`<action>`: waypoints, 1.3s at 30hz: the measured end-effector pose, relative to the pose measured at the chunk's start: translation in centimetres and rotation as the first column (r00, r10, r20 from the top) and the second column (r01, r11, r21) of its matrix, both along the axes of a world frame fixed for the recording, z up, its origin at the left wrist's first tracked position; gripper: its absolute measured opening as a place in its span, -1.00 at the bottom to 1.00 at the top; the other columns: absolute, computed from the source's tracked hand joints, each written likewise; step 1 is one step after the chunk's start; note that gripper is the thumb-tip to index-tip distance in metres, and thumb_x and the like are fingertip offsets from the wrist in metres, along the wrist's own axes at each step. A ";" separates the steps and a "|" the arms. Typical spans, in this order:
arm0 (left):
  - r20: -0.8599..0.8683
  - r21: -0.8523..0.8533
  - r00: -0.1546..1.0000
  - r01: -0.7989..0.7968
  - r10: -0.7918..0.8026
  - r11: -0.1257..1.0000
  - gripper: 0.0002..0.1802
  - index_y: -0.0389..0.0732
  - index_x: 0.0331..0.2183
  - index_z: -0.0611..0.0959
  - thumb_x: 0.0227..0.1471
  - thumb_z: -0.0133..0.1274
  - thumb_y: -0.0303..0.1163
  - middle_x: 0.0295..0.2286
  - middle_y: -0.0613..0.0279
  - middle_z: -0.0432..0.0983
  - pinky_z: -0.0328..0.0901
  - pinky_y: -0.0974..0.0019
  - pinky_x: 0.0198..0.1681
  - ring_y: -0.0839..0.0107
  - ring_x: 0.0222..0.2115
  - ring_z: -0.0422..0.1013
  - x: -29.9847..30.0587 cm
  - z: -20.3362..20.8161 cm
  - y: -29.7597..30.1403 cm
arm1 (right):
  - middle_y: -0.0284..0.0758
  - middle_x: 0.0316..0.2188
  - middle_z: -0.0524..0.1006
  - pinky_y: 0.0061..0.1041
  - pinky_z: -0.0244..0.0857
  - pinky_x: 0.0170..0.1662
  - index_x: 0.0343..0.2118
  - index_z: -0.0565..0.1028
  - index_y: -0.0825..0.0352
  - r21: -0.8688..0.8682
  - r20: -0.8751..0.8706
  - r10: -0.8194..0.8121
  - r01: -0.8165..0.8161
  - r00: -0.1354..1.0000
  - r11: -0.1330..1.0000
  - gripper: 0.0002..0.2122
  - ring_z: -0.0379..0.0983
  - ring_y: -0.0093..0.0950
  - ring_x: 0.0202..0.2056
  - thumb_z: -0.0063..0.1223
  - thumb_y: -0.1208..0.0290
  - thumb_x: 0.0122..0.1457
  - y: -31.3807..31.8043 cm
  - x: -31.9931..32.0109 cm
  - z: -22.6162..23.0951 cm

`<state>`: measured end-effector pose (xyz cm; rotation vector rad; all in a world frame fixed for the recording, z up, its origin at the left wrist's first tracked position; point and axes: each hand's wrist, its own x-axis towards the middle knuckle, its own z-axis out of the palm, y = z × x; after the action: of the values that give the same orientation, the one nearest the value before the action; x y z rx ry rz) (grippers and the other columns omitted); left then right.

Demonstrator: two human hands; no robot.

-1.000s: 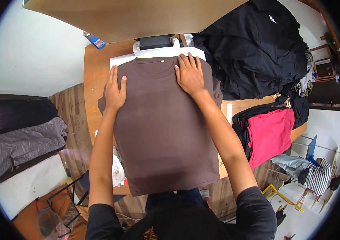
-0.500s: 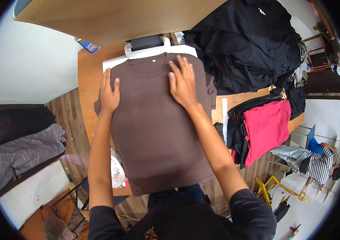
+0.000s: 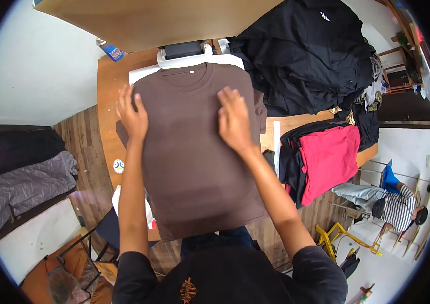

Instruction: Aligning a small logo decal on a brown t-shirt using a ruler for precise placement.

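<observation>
A brown T-shirt is laid out in front of me, its round neckline at the far end and its hem toward my body. Beneath its top edge shows a white board on the wooden table. My left hand is at the shirt's left edge near the shoulder, fingers stretched and spread, holding nothing. My right hand is over the right side of the chest, a little blurred, its fingers extended. Whether its palm touches the cloth I cannot tell.
A large black garment pile is at the far right. Nearer lie a folded red garment on dark ones and a white strip. A blue spray can stands far left. A brown panel overhangs the back. A person is at right.
Both hands have come slightly nearer to me along the shirt, the left one shifting outward past its edge. A round sticker on the table at left has come into sight.
</observation>
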<state>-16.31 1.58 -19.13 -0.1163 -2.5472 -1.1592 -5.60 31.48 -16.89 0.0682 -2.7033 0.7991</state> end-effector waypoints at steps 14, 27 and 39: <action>0.282 0.123 0.939 0.170 -0.199 0.978 -0.42 -0.07 0.39 0.30 0.45 -0.21 -0.12 0.42 -0.10 -0.05 -0.04 0.09 0.43 -0.02 0.43 -0.04 10.9 0.8 -3.4 | 0.11 0.34 0.26 -0.11 0.11 0.37 0.40 0.22 0.34 -0.267 0.315 -0.401 0.486 0.860 0.832 -0.47 0.20 0.15 0.33 -0.16 0.26 0.43 3.3 7.7 -2.4; 0.261 -0.545 0.963 0.208 -0.072 0.813 -0.32 -0.03 0.37 0.34 0.31 0.00 -0.06 0.42 -0.06 -0.01 -0.26 -0.28 0.43 -0.14 0.43 -0.13 26.0 2.7 1.8 | -0.18 0.44 0.17 0.06 -0.14 0.45 0.38 0.31 0.19 0.161 0.186 0.018 -0.049 0.982 0.986 -0.50 0.03 -0.03 0.43 -0.07 0.32 0.37 -4.3 18.6 0.6; 0.441 -0.047 0.897 0.010 0.012 0.999 -0.26 -0.25 0.44 0.03 0.43 -0.18 -0.14 0.40 -0.25 -0.05 -0.10 -0.02 0.44 -0.16 0.41 -0.06 27.4 -0.9 -2.1 | 0.04 0.35 0.28 -0.17 0.06 0.39 0.38 0.24 0.41 -0.358 0.395 -0.449 0.584 0.802 0.729 -0.50 0.17 0.02 0.36 -0.19 0.29 0.45 3.0 21.2 -3.9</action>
<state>11.08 -0.48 -20.07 0.1580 -2.9671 -1.2397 15.63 34.52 -20.80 -0.9530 -2.4642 1.3048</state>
